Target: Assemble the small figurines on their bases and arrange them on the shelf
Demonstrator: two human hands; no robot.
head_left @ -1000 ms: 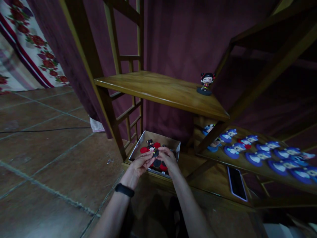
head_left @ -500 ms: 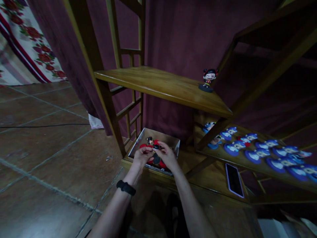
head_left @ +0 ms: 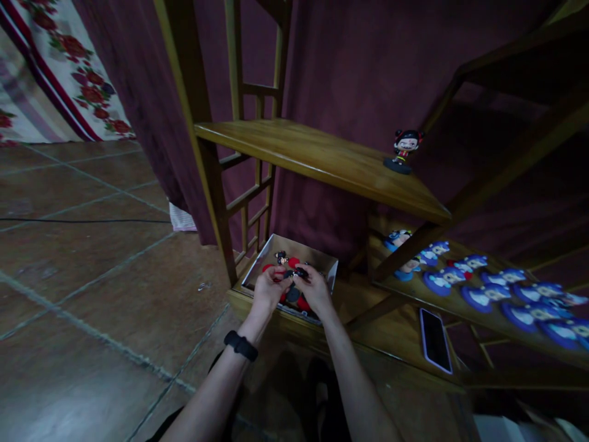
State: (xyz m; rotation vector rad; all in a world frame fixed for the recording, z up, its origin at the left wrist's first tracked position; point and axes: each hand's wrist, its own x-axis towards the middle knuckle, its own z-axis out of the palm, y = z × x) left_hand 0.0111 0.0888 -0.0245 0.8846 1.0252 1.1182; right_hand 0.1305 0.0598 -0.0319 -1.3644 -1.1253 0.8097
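Note:
Both my hands are over a shallow cardboard box (head_left: 327, 258) on the bottom shelf. Between them is a small figurine (head_left: 297, 274) with a black-haired head and a dark base, now lying on its side. My left hand (head_left: 269, 287) pinches its base end, and my right hand (head_left: 315, 290) has its fingers closed at the head end. Inside the box, partly hidden by my hands, lie another figurine (head_left: 281, 257) and several red and dark pieces. A similar black-haired figurine (head_left: 405, 147) stands upright on a round dark base on the shelf above.
That wooden shelf (head_left: 317, 150) juts out above the box. To the right, several blue-and-white figurines (head_left: 485, 293) stand in rows on another shelf. A phone (head_left: 435, 341) lies at the lower shelf's front edge. A slanted wooden strut (head_left: 375, 311) crosses beside the box. A cable (head_left: 83, 220) runs along the floor.
The figurine in my hands has turned from roughly upright to sideways. My view has shifted slightly, so the shelves appear farther right. My hands stay over the box.

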